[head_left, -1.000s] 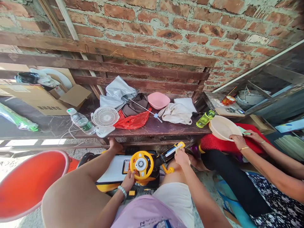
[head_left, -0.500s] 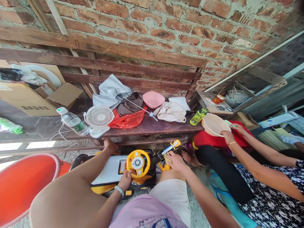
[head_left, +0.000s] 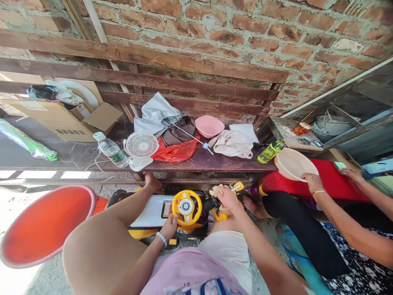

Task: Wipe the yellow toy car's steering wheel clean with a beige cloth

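A yellow and black toy ride-on car (head_left: 153, 215) lies between my knees, with its yellow steering wheel (head_left: 186, 207) facing up. My left hand (head_left: 169, 227) grips the lower rim of that wheel. My right hand (head_left: 226, 197) is closed on a pale cloth (head_left: 215, 191) and presses it against the car's black and yellow handle (head_left: 233, 189). My left foot rests at the front edge of the wooden bench (head_left: 215, 164).
The bench carries a water bottle (head_left: 111, 150), a small white fan (head_left: 140, 146), a red bag (head_left: 176, 150), a pink bowl (head_left: 209, 125) and a green bottle (head_left: 270, 151). An orange tub (head_left: 46, 225) stands at left. A person at right holds a beige basin (head_left: 294, 164).
My right hand has slid with the cloth down the toy's handle toward the wheel. The person at right has drawn one hand away from the basin.
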Motion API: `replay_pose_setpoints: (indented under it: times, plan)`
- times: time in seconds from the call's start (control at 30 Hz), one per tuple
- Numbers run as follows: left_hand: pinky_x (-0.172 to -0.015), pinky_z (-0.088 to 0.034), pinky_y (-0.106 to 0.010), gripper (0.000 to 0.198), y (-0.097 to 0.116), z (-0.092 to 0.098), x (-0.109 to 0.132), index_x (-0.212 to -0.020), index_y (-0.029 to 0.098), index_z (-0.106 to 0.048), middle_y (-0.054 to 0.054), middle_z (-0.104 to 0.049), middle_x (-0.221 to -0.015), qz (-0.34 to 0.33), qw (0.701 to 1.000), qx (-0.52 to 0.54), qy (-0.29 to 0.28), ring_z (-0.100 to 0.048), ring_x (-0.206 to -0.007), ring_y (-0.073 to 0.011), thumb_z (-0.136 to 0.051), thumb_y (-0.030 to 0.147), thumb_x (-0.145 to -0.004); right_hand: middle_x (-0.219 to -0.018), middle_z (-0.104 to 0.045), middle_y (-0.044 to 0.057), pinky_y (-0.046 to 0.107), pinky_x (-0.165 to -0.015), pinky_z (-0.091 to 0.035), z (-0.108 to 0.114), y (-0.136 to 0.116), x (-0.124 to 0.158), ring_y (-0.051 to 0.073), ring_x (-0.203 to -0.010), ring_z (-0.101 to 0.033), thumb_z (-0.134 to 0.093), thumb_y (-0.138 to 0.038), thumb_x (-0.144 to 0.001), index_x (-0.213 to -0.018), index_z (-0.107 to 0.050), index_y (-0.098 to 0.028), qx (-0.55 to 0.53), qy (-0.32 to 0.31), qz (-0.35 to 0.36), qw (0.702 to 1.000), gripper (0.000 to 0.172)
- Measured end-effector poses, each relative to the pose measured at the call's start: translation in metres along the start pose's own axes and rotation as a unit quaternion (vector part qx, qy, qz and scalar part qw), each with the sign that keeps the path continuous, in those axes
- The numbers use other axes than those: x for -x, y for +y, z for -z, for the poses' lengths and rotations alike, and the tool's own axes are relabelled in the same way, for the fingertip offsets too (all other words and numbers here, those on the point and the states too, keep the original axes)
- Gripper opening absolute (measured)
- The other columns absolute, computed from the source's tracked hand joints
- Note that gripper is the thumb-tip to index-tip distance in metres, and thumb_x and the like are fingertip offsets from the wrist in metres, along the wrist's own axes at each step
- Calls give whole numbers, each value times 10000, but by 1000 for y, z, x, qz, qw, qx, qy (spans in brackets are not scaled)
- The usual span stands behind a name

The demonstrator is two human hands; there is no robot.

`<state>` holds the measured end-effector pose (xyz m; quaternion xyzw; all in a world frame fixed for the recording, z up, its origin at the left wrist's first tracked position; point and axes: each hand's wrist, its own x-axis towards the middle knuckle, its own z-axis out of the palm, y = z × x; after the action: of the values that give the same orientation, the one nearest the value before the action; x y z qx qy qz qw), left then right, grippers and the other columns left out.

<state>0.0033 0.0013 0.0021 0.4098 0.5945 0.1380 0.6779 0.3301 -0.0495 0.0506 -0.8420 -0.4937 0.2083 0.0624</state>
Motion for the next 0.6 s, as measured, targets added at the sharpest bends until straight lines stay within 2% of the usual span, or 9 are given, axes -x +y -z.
replay_pose_setpoints:
  times: [0.13, 0.2, 0.27, 0.4, 0.6]
  plan:
    - [-884, -612, -398, 262, -4, 1, -3, -913, 203, -590, -84, -704, -893, 6, 1000, -10, -11, -725, -943, -273, -695, 441, -885, -1296, -568, 93, 283, -863, -460, 14, 41, -11, 203, -1018, -640, -412, -435, -1060, -1311, -662, -260, 96, 28, -90, 991, 396]
    - [-873, -616, -390, 246, -6, 1, -4, -910, 207, -582, -74, -706, -891, 0, 1000, -12, -11, -725, -925, -262, -680, 432, -898, -1326, -536, 111, 293, -851, -471, 26, 62, -19, 210, -1025, -643, -408, -439, -1062, -1343, -642, -258, 116, 41, -147, 981, 408]
    - [-875, -616, -391, 239, -7, 0, -5, -920, 205, -582, -76, -714, -902, -2, 1000, -18, -10, -726, -921, -259, -668, 428, -907, -1333, -517, 121, 298, -849, -478, 32, 72, -24, 215, -1040, -642, -409, -442, -1064, -1357, -630, -263, 117, 57, -182, 975, 409]
    - [-897, -611, -409, 270, -8, 1, -6, -945, 201, -583, -106, -738, -950, 3, 1000, -29, -7, -734, -959, -279, -675, 450, -895, -1301, -524, 127, 296, -869, -474, 24, 57, -25, 208, -1035, -644, -423, -407, -1065, -1325, -641, -240, 96, 73, -200, 972, 378]
    - [-875, -609, -415, 294, -17, 2, -14, -932, 194, -567, -96, -727, -925, -29, 998, -64, -5, -727, -983, -281, -592, 486, -920, -1278, -579, 97, 266, -867, -471, 1, 22, -2, 184, -1007, -654, -485, -367, -1037, -1326, -649, -216, 5, 52, -102, 993, 365]
